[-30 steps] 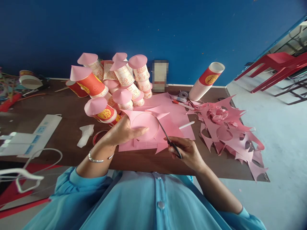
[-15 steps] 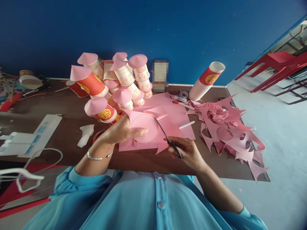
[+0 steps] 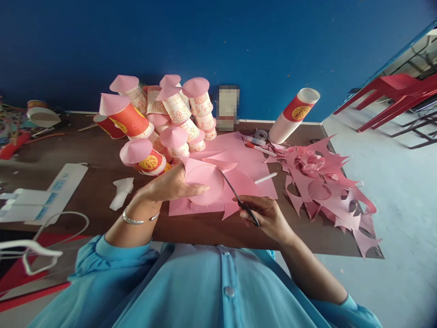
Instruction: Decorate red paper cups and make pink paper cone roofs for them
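Pinched between the thumb and fingers of my left hand (image 3: 175,184) is a sheet of pink paper (image 3: 205,182) with a circle drawn on it. My right hand (image 3: 266,216) is closed on a pair of scissors (image 3: 246,210) with dark handles. Their blades meet the paper at the upper right of the drawn circle, where a cut strip (image 3: 221,164) bends away. Under the held piece lie larger pink sheets (image 3: 251,155) on the dark table. My left fingers behind the paper are mostly hidden.
Several decorated paper cups with pink cone tops (image 3: 136,150) stand at the back left. A stack of paper cups (image 3: 294,116) leans near the wall. Pink scraps (image 3: 327,191) cover the table's right end. A white marker (image 3: 266,178) and a crumpled tissue (image 3: 122,192) lie nearby.
The held paper and my left hand have shifted very slightly to the left. My right hand with the scissors stays almost where it was.
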Demonstrator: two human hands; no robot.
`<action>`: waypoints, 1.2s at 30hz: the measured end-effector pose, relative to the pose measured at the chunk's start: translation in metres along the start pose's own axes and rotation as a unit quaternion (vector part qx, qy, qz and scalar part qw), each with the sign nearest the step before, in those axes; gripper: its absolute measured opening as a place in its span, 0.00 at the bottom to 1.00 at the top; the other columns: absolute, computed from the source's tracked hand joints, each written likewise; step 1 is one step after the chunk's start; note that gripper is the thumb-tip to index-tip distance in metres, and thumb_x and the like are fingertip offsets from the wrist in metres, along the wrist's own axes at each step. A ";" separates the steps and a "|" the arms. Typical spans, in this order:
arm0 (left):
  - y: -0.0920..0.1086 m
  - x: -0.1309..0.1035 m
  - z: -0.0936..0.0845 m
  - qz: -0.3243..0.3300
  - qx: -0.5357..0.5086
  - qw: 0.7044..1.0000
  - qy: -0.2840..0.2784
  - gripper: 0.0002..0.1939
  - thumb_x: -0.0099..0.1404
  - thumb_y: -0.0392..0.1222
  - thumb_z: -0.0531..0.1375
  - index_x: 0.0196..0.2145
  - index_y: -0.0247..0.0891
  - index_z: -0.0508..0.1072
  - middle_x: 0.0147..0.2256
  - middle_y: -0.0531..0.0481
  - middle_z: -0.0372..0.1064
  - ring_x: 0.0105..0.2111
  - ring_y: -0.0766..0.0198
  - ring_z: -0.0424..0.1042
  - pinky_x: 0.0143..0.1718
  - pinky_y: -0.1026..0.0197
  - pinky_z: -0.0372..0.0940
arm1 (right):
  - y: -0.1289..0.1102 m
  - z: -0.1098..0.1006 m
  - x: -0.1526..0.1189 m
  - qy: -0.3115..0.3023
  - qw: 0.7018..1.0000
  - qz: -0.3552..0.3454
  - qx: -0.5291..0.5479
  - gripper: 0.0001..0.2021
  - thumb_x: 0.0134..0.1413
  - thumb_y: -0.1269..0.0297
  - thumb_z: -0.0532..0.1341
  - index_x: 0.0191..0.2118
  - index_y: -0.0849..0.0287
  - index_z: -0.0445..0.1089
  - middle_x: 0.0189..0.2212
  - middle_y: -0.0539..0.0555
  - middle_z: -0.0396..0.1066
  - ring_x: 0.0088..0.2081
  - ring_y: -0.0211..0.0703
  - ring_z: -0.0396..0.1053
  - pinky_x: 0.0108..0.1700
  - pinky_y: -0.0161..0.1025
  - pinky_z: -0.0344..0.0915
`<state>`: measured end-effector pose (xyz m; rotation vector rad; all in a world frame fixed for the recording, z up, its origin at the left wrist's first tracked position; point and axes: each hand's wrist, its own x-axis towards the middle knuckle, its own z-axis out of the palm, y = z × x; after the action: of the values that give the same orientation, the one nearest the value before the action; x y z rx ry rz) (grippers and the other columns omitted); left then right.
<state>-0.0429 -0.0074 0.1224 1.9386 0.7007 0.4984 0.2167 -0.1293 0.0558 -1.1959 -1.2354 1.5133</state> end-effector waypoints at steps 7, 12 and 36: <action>-0.002 -0.002 -0.006 -0.029 0.078 0.997 0.002 0.40 0.64 0.54 0.65 0.69 0.33 0.63 0.65 0.40 0.68 0.66 0.45 0.65 0.69 0.47 0.60 | 0.002 -0.001 0.000 -0.007 1.000 0.000 -0.001 0.19 0.55 0.53 0.71 0.46 0.62 0.80 0.23 0.49 0.69 0.21 0.33 0.63 0.24 0.32 0.65; 0.000 -0.002 -0.006 -0.041 0.075 0.996 -0.011 0.39 0.64 0.55 0.64 0.67 0.33 0.64 0.62 0.40 0.72 0.65 0.43 0.65 0.68 0.45 0.61 | 0.001 -0.001 0.001 -0.006 1.000 0.008 -0.002 0.22 0.53 0.50 0.72 0.47 0.62 0.81 0.24 0.50 0.69 0.21 0.33 0.63 0.24 0.33 0.66; -0.017 0.004 -0.014 -0.044 0.005 0.996 -0.073 0.36 0.58 0.52 0.70 0.61 0.37 0.72 0.53 0.42 0.78 0.59 0.46 0.73 0.61 0.48 0.69 | 0.000 -0.004 0.000 -0.025 0.999 0.004 -0.031 0.21 0.54 0.51 0.72 0.48 0.60 0.81 0.25 0.51 0.73 0.21 0.34 0.65 0.25 0.33 0.69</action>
<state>-0.0528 0.0107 0.1138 1.9235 0.6917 0.2966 0.2205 -0.1283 0.0555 -1.2105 -1.3207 1.5301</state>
